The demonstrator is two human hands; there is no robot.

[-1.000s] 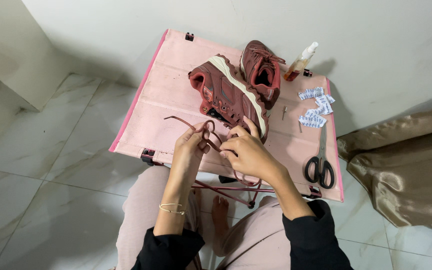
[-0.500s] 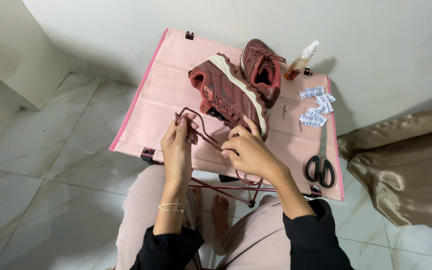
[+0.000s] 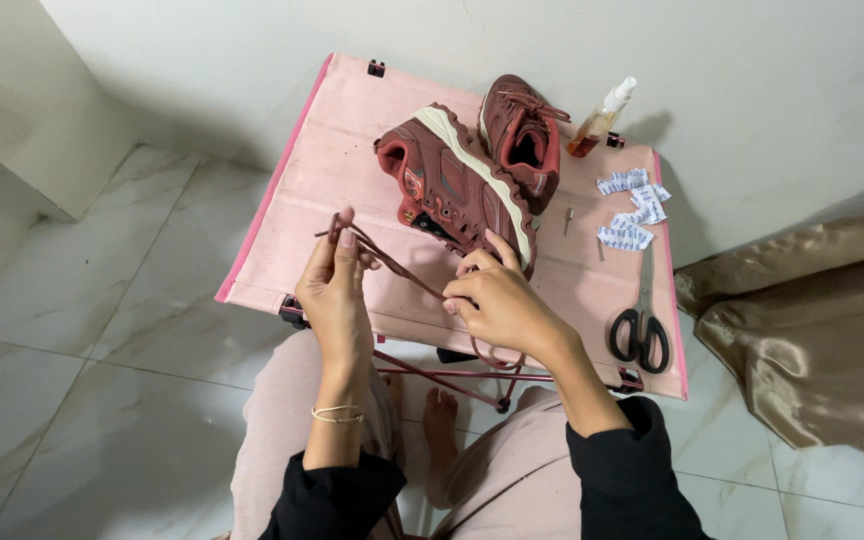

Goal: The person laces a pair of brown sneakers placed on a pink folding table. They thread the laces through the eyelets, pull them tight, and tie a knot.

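A dark red shoelace (image 3: pixel 399 270) runs taut between my two hands over a small pink folding table (image 3: pixel 312 170). My left hand (image 3: pixel 337 290) pinches its looped end, raised at the table's front left. My right hand (image 3: pixel 497 300) grips the lace further along, and the rest hangs down below the table edge. Just beyond my right hand lies a maroon sneaker (image 3: pixel 452 185) on its side, its pale sole facing right. A second maroon sneaker (image 3: pixel 522 140) stands behind it.
A small spray bottle (image 3: pixel 600 118) lies at the table's back right. White paper packets (image 3: pixel 632 205) and black-handled scissors (image 3: pixel 640 315) sit on the right side. A small metal pin (image 3: pixel 569 218) lies near the sneakers. Tan satin cloth (image 3: pixel 812 330) is on the tiled floor at right.
My left hand has moved left and up, drawing the lace out straight. My right hand has stayed near the sneaker's sole.
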